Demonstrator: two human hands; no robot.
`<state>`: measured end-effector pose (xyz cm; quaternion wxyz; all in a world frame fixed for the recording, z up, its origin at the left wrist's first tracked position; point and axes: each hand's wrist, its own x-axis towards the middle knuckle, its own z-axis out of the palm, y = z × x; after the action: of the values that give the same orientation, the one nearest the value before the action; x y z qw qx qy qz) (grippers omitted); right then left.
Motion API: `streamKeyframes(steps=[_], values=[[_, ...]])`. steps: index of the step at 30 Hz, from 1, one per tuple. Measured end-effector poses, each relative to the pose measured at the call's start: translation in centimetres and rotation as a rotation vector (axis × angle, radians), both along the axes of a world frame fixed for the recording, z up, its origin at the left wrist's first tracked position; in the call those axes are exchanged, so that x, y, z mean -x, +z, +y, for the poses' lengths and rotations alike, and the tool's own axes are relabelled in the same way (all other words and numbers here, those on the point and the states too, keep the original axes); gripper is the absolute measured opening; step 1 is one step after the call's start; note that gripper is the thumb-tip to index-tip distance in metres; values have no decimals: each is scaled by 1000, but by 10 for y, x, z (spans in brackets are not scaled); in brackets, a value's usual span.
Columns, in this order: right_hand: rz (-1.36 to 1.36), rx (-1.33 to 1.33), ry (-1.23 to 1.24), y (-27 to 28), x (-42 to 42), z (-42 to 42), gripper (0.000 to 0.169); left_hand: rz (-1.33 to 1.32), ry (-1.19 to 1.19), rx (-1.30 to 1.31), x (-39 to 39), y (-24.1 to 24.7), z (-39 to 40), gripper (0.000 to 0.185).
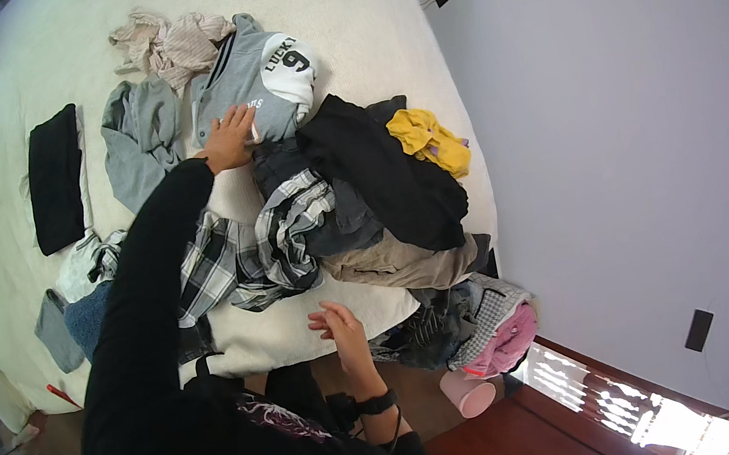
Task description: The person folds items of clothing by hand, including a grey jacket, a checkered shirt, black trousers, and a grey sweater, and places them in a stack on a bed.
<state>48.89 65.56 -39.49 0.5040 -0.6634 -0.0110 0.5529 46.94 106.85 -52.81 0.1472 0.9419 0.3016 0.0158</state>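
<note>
My left hand (pixel 229 139) lies palm down on the lower edge of a folded grey varsity jacket (pixel 227 95) with white sleeves and dark lettering. Its fingers are spread and hold nothing. Beside it are dark jeans (pixel 278 162) and a crumpled grey garment (pixel 140 138). My right hand (pixel 342 329), a dark band on its wrist, hovers near the bed's front edge with loosely bent fingers and nothing in them. Closest to it is a black-and-white plaid shirt (pixel 219 266), which my left sleeve partly covers.
A cream-covered bed (pixel 341 0) bears a striped pink garment (pixel 182 45), folded black cloth (pixel 58 179), black trousers (pixel 391 172), a yellow garment (pixel 429 140) and beige trousers (pixel 399 261). Clothes (pixel 497 328) are heaped at the corner above a pink bin (pixel 468 394). A wall (pixel 592 117) stands right.
</note>
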Motion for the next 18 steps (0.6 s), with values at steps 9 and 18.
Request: streamKeyframes(steps=[9, 18], values=[[-464, -6, 203, -48, -23, 20, 38, -210, -8, -235, -48, 8, 33, 68], [-981, -50, 344, -46, -17, 58, 50, -141, 118, -17, 16, 41, 6, 52]])
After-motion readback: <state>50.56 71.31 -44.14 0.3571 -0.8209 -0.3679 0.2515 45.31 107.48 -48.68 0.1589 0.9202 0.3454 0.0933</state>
